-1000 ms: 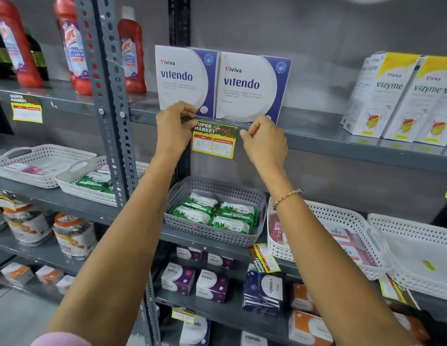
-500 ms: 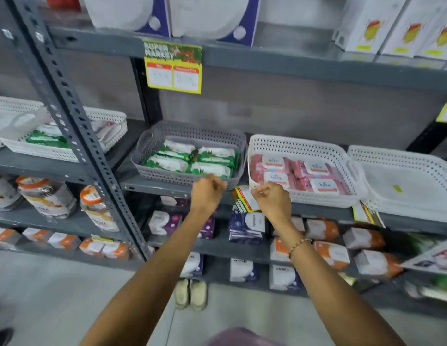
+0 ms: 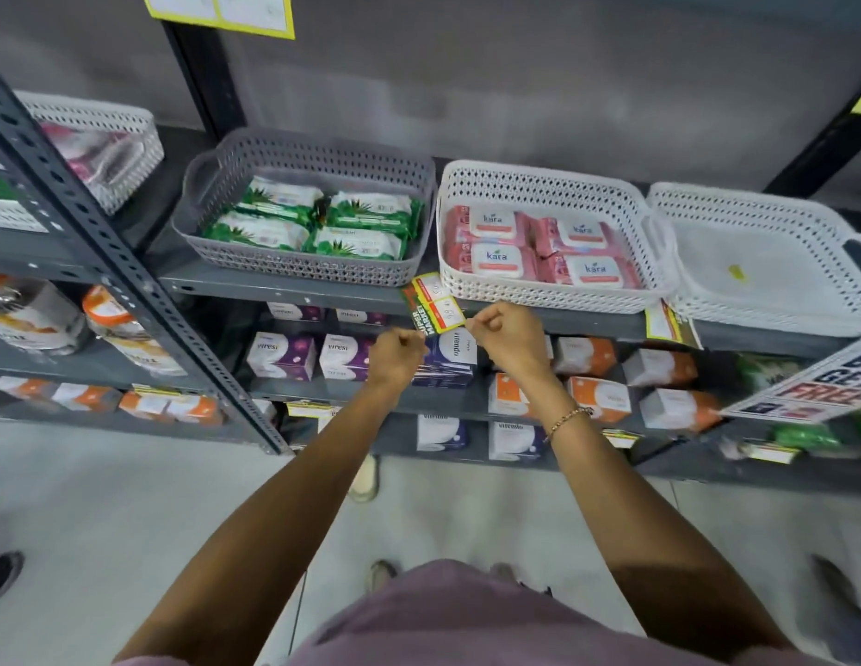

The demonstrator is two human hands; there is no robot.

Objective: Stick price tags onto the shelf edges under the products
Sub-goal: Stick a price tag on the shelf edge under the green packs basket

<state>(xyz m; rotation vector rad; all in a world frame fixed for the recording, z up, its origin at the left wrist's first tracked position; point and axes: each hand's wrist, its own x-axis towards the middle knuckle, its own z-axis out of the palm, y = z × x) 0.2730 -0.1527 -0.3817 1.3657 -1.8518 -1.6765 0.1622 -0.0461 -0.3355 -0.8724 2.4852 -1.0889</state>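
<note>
A grey metal shelf [image 3: 284, 287] carries a grey basket [image 3: 303, 269] of green packs beside a white basket [image 3: 553, 293] of pink packs. Below the gap between them, a price tag [image 3: 435, 304] hangs askew at the shelf edge, pinched by the right hand [image 3: 507, 336]; the left hand [image 3: 394, 355] is fisted, its grip seemingly empty. Pressed down crooked, the tag would likely stick tilted.

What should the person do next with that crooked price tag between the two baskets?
Probably turn the price tag level and press it onto the shelf edge: it hangs tilted, pinched by the right hand, with the left hand close beside it.
</note>
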